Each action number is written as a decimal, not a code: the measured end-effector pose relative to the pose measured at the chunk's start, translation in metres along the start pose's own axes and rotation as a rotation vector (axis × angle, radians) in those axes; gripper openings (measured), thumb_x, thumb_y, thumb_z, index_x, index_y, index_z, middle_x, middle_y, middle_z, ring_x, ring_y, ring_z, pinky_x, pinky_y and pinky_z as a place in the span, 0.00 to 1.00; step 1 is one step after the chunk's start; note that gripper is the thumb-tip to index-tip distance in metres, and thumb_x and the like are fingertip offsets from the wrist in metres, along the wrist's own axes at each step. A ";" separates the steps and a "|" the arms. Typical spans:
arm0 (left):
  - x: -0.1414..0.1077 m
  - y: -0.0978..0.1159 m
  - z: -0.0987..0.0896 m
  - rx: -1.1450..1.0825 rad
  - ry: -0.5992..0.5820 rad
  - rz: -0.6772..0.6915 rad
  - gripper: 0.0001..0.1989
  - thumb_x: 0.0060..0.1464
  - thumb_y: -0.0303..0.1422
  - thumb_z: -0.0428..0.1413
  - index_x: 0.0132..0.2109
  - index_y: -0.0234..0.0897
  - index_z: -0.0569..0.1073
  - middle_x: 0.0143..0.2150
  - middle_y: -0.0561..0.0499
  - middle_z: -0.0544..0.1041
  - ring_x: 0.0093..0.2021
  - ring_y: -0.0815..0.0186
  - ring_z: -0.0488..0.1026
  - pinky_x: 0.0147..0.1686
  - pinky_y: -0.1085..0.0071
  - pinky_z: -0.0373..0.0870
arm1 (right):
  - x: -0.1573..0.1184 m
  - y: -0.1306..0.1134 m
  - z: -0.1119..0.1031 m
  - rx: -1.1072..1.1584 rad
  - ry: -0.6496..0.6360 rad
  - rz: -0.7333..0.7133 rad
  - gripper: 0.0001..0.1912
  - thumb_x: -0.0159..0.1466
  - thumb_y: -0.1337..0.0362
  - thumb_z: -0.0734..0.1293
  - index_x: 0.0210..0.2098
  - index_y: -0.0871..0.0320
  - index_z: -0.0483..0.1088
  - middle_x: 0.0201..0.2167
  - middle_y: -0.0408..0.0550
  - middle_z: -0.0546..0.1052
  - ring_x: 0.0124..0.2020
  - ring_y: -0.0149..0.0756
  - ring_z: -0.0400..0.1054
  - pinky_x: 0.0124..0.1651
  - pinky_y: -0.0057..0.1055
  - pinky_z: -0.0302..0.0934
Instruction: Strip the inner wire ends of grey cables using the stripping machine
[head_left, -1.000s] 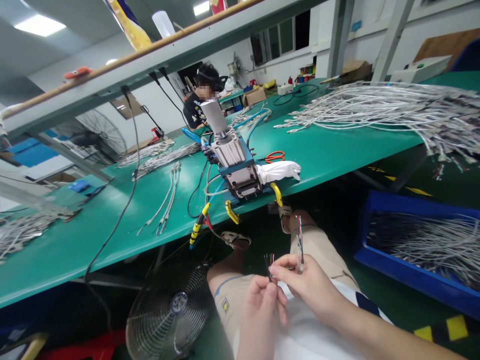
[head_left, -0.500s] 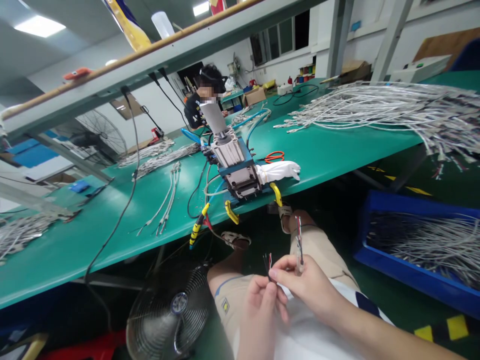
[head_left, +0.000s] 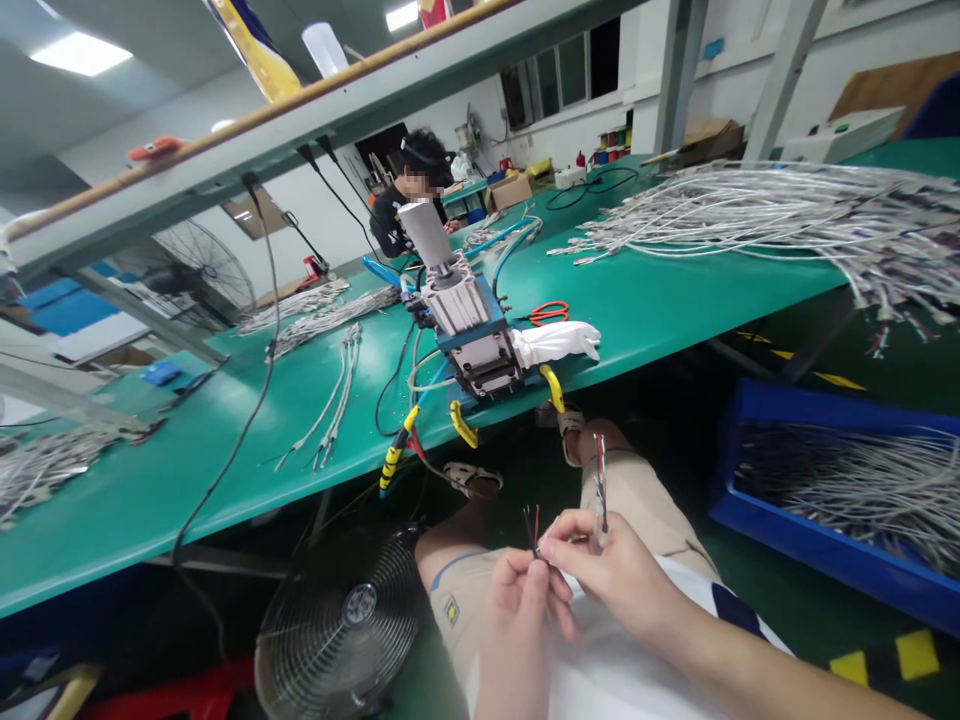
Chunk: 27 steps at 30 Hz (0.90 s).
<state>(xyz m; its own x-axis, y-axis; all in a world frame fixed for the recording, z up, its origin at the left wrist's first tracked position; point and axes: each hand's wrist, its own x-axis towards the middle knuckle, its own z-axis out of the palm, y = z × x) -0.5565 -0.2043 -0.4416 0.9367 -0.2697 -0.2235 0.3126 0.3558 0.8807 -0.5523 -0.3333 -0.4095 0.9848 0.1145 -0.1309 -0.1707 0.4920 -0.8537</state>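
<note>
Lower centre of frame: wire ends (head_left: 536,522), near upright, pinched in my left hand (head_left: 527,595); my right hand (head_left: 611,568) touches their base from right, also gripping second wire bundle (head_left: 601,475).

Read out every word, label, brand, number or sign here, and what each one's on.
No text is readable.
Patch on the shorts: too small to read.
Round badge at the middle of the nearer fan: too blurred.
</note>
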 end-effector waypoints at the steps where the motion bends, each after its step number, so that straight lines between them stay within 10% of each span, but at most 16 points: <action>1: -0.001 0.001 0.002 -0.017 -0.011 0.005 0.12 0.58 0.39 0.59 0.35 0.35 0.67 0.26 0.54 0.74 0.20 0.75 0.68 0.23 0.80 0.64 | 0.000 0.001 0.000 0.016 0.007 0.008 0.15 0.59 0.55 0.70 0.26 0.59 0.67 0.13 0.40 0.69 0.12 0.36 0.67 0.20 0.28 0.59; 19: -0.003 -0.001 0.003 0.057 0.042 -0.005 0.17 0.54 0.43 0.61 0.33 0.35 0.65 0.25 0.53 0.73 0.17 0.74 0.66 0.19 0.78 0.62 | 0.006 -0.002 -0.004 0.074 0.113 0.138 0.17 0.52 0.57 0.76 0.33 0.65 0.76 0.16 0.42 0.68 0.14 0.22 0.48 0.18 0.24 0.35; 27: -0.002 -0.006 0.000 0.104 0.070 -0.028 0.19 0.52 0.46 0.62 0.35 0.35 0.66 0.24 0.54 0.73 0.17 0.74 0.66 0.18 0.78 0.62 | 0.009 -0.005 -0.004 0.118 0.157 0.107 0.18 0.53 0.54 0.76 0.29 0.63 0.73 0.11 0.31 0.51 0.15 0.23 0.38 0.18 0.25 0.33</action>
<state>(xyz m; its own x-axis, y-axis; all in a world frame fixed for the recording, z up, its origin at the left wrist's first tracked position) -0.5601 -0.2061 -0.4468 0.9375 -0.2141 -0.2742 0.3245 0.2536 0.9113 -0.5427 -0.3385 -0.4089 0.9524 0.0397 -0.3021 -0.2677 0.5830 -0.7672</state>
